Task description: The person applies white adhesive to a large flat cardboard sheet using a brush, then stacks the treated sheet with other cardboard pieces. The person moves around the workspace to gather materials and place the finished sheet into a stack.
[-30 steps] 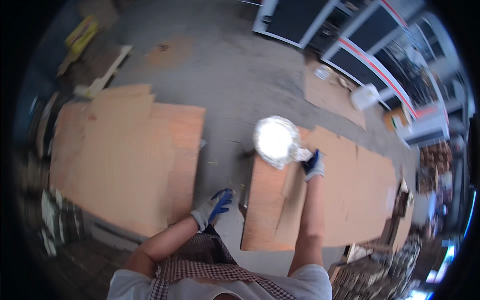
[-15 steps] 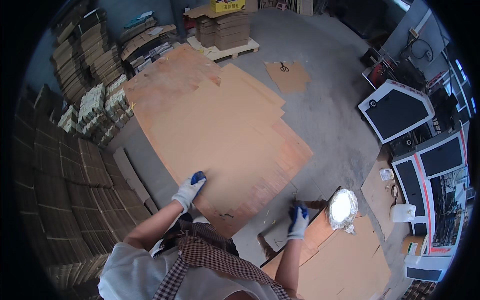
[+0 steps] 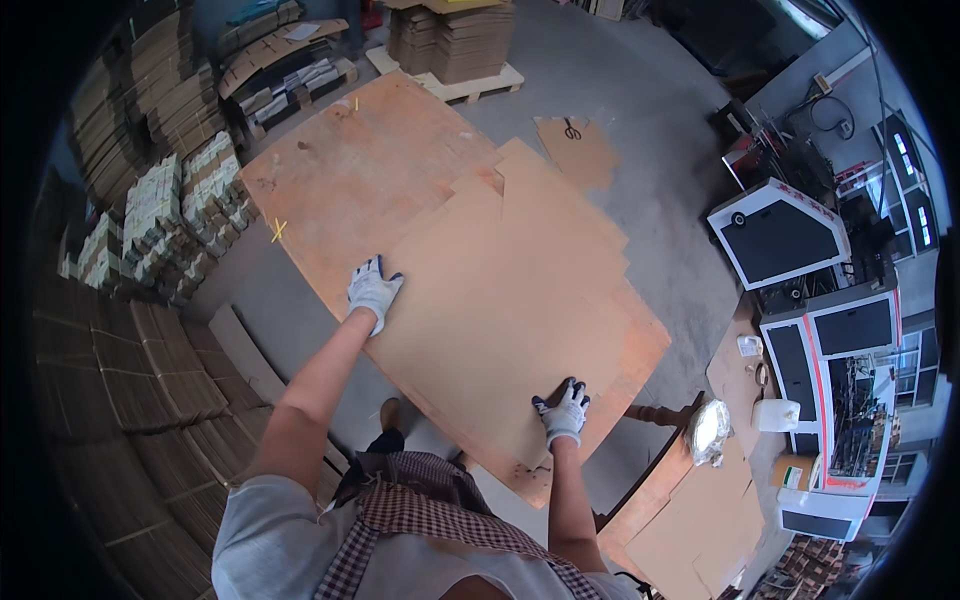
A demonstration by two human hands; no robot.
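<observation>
**Both gloved hands flat on top cardboard sheet**

Left hand, white glove with blue fingertips, lies at about 9 o'clock of the top cardboard sheet, on its left edge. Fingers spread, palm down, pressing on the board; nothing pinched as far as the view shows. Right hand, same kind of glove, sits at about 5 o'clock of the sheet, on its near edge, fingers splayed and flat too. Whether the thumbs curl under the edge cannot be told.

The top sheet is large, tan, notched at its far end, and rests on a bigger stack of cardboard that runs out toward 11 o'clock. The stack's lower corner shows just past the right hand at 5 o'clock.

Around it: concrete floor. Piles of folded cartons at 9 to 10 o'clock. A pallet of flat board at 12 o'clock. A small board scrap with scissors at 1 o'clock. White machine cabinets with dark panels at 3 o'clock. A white jug and a crumpled clear plastic bag at 4 o'clock, on more cardboard.
</observation>
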